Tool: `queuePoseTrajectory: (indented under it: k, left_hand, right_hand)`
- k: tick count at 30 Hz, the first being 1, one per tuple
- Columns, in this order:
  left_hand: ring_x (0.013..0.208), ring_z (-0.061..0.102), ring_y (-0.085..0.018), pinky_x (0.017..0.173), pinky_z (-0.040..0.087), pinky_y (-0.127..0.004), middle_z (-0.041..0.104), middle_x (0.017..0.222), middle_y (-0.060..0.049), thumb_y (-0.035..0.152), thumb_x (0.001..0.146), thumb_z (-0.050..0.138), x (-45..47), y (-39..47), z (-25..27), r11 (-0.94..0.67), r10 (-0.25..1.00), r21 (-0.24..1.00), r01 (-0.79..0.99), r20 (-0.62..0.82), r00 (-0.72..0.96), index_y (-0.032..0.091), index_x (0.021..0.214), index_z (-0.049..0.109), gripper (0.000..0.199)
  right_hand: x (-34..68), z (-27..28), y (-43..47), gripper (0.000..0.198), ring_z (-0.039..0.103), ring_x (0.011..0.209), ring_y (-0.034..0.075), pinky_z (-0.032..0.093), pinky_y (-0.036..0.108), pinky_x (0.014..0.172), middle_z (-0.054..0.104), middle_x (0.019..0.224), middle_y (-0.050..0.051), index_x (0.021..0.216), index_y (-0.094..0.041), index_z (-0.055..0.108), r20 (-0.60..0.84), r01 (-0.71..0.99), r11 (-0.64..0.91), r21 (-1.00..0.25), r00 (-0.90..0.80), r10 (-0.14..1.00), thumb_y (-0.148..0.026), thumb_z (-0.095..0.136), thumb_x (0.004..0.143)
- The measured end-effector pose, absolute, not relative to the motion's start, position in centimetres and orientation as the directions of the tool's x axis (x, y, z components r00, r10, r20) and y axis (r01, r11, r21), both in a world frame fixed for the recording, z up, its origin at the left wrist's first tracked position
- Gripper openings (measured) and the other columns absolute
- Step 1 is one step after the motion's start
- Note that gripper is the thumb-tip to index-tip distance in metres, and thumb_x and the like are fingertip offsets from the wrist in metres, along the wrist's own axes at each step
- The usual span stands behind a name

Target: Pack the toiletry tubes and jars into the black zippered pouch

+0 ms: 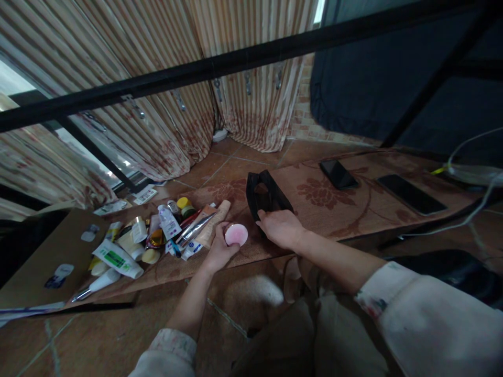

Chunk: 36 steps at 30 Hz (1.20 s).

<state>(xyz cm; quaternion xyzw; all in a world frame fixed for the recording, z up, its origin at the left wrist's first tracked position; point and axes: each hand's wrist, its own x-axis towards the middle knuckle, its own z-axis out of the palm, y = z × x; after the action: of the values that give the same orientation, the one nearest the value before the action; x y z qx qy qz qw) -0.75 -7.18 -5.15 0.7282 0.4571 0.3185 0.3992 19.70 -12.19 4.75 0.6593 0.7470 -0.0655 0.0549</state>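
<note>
My left hand (220,252) is closed around a small round jar with a pale pink top (236,235), its flat face turned up toward me. To the right, my right hand (280,228) grips the near edge of a black bag (270,196) with a handle hole, which stands on the patterned cloth. Just left of my left hand lies a heap of toiletries: a beige tube (220,215), a silver tube (198,229), a white bottle (168,222), a yellow-lidded jar (183,203) and a white-and-green tube (118,258). The inside of the bag is mostly hidden.
A cardboard box (51,256) stands at the left end of the cloth-covered bench (314,222). Two dark phones (338,174) lie toward the right, near a white cable (467,214). A black metal bar (220,65) crosses ahead, before striped curtains (157,42).
</note>
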Motion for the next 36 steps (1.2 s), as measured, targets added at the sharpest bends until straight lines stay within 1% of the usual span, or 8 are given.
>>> queuePoseTrajectory:
  k: [6,9,12,16,20,24,30,36]
  left_hand:
    - [0.109,0.052,-0.022,0.096,0.04,-0.041,0.049,0.119,-0.009,0.018,0.065,0.065,-1.5,-7.1,-6.7,-0.185,0.914,0.968,0.171,0.106,0.392,0.019,0.122,0.035,0.064]
    - [0.114,0.05,-0.022,0.1,0.037,-0.041,0.048,0.124,-0.009,0.019,0.067,0.065,-1.7,-7.1,-7.3,-0.194,0.919,0.974,0.118,0.139,0.369,0.02,0.123,0.039,0.063]
    - [0.118,0.048,-0.023,0.103,0.035,-0.041,0.048,0.129,-0.009,0.022,0.07,0.064,-1.8,-7.1,-7.6,-0.19,0.924,0.977,0.1,0.143,0.354,0.02,0.125,0.042,0.059]
    - [0.123,0.046,-0.024,0.107,0.031,-0.043,0.048,0.135,-0.008,0.025,0.075,0.062,-2.0,-7.0,-8.0,-0.146,0.938,0.983,0.108,0.103,0.331,0.023,0.131,0.043,0.059]
    - [0.125,0.045,-0.025,0.108,0.031,-0.044,0.049,0.136,-0.006,0.03,0.077,0.06,-2.1,-6.9,-8.4,-0.097,0.953,0.988,0.122,0.057,0.299,0.023,0.132,0.046,0.057]
    - [0.128,0.042,-0.025,0.11,0.029,-0.044,0.05,0.136,-0.006,0.033,0.08,0.058,-2.1,-7.0,-8.6,-0.131,0.96,0.98,0.15,0.088,0.265,0.023,0.129,0.05,0.051]
    - [0.12,0.05,-0.024,0.105,0.035,-0.042,0.056,0.129,-0.006,0.036,0.082,0.056,-1.7,-7.2,-8.3,-0.192,0.962,0.973,0.13,0.16,0.223,0.023,0.123,0.055,0.042]
    - [0.113,0.055,-0.024,0.099,0.041,-0.041,0.061,0.121,-0.008,0.039,0.081,0.058,-1.4,-7.2,-8.3,-0.115,0.979,0.989,0.088,0.098,0.181,0.021,0.119,0.056,0.042]
  right_hand:
    - [19.7,4.7,-12.2,0.039,0.067,0.089,0.023,0.045,0.03,0.074,0.069,0.095,0.02,0.113,-0.009,0.05,-0.162,0.992,0.125,-0.033,-0.129,0.978,-0.036,0.026,0.097]
    - [19.7,4.7,-12.2,0.039,0.067,0.088,0.023,0.046,0.03,0.072,0.069,0.094,0.02,0.113,-0.009,0.05,-0.16,0.991,0.128,-0.028,-0.131,0.978,-0.036,0.026,0.097]
    - [19.7,4.6,-12.2,0.038,0.067,0.087,0.023,0.046,0.03,0.072,0.069,0.093,0.019,0.112,-0.01,0.05,-0.159,0.992,0.125,-0.025,-0.128,0.979,-0.036,0.027,0.097]
    - [19.7,4.6,-12.1,0.038,0.067,0.088,0.023,0.045,0.031,0.074,0.069,0.094,0.019,0.112,-0.01,0.05,-0.16,0.991,0.133,-0.032,-0.137,0.978,-0.036,0.027,0.097]
    - [19.7,4.5,-12.1,0.038,0.067,0.088,0.023,0.045,0.03,0.073,0.069,0.094,0.019,0.112,-0.01,0.051,-0.152,0.991,0.13,-0.033,-0.134,0.979,-0.036,0.028,0.097]
    - [19.8,4.5,-12.1,0.037,0.067,0.087,0.023,0.046,0.031,0.072,0.069,0.094,0.019,0.112,-0.011,0.051,-0.15,0.99,0.135,-0.028,-0.138,0.979,-0.035,0.028,0.097]
    - [19.7,4.6,-12.2,0.037,0.067,0.087,0.023,0.046,0.029,0.071,0.069,0.093,0.019,0.111,-0.01,0.051,-0.147,0.991,0.134,-0.027,-0.137,0.98,-0.035,0.028,0.097]
    - [19.7,4.7,-12.2,0.039,0.067,0.088,0.023,0.046,0.03,0.071,0.069,0.095,0.02,0.114,-0.01,0.05,-0.162,0.99,0.139,-0.014,-0.14,0.977,-0.036,0.026,0.097]
